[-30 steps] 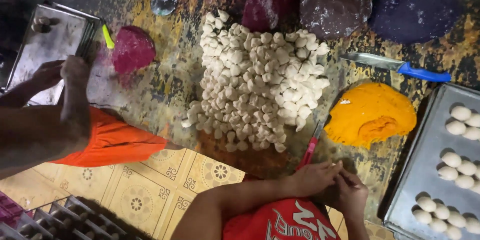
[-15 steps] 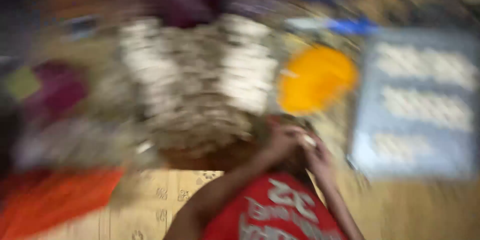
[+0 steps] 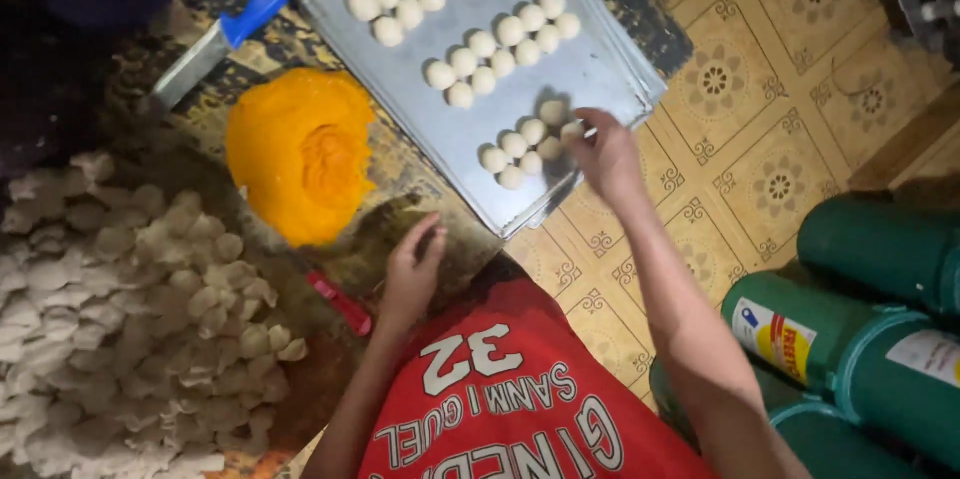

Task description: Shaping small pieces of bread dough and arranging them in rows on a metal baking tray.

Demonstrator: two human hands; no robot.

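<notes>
Setting a dough ball (image 3: pixel 571 131) on the tray (image 3: pixel 590 64), right hand (image 3: pixel 607 154); green yellow-labelled canisters (image 3: pixel 800 334) nearby.

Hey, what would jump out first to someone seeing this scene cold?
The bright orange dough at centre left, beside a big heap of pale dough pieces. Next, the metal tray of white dough balls up top, where the right hand reaches the nearest row. The left hand rests on the table.
</notes>
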